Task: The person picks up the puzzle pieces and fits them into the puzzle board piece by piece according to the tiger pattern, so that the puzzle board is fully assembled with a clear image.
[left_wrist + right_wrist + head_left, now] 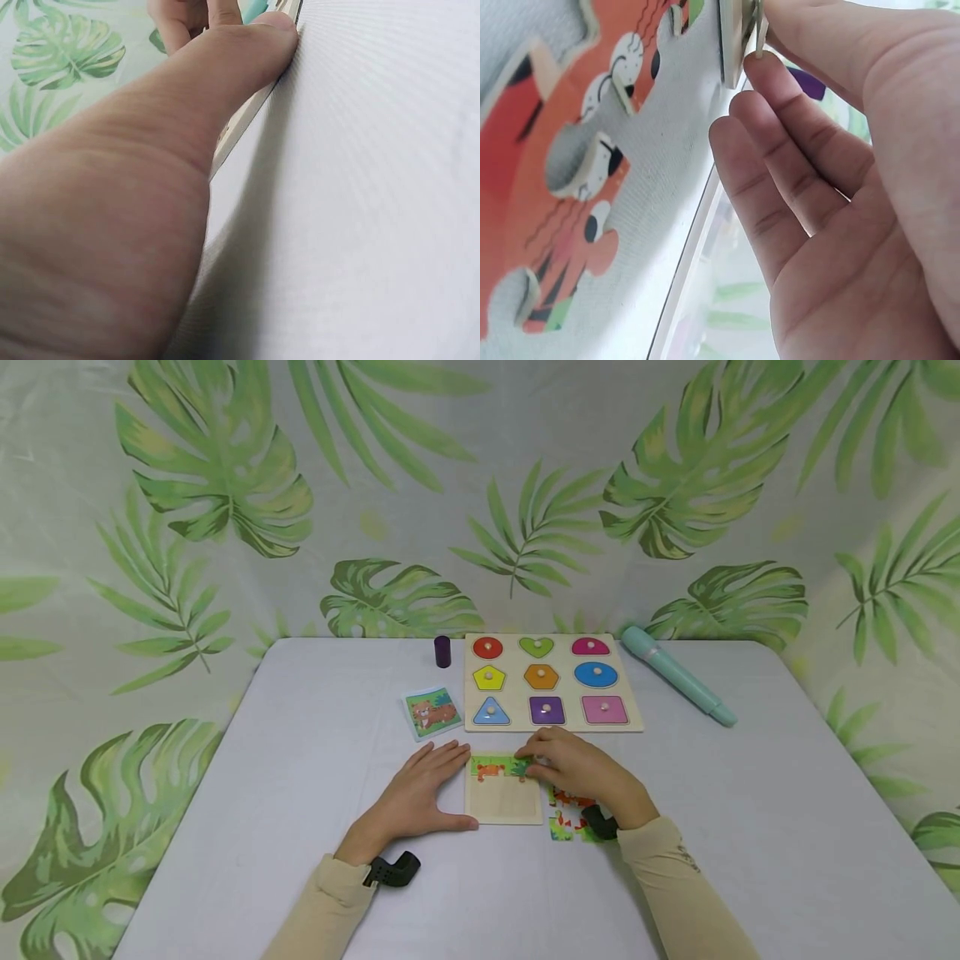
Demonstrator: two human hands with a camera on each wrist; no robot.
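A small wooden puzzle tray (504,803) lies on the table, its top row filled with green and orange pieces and its lower part bare wood. My left hand (427,792) lies spread along the tray's left side, fingertips by the upper left corner and thumb at the lower edge. At the upper right corner, my right hand (576,767) pinches a thin puzzle piece (762,34) between thumb and index finger, its other fingers loosely bent. Loose tiger puzzle pieces (561,828) lie right of the tray, partly hidden under the right wrist.
Behind the tray lies a wooden shape board (517,693) with knobbed shapes. A picture card of a bear (432,713) lies to its left, with a dark purple cylinder (442,652) standing behind. A teal wand-like tube (678,677) lies at the back right.
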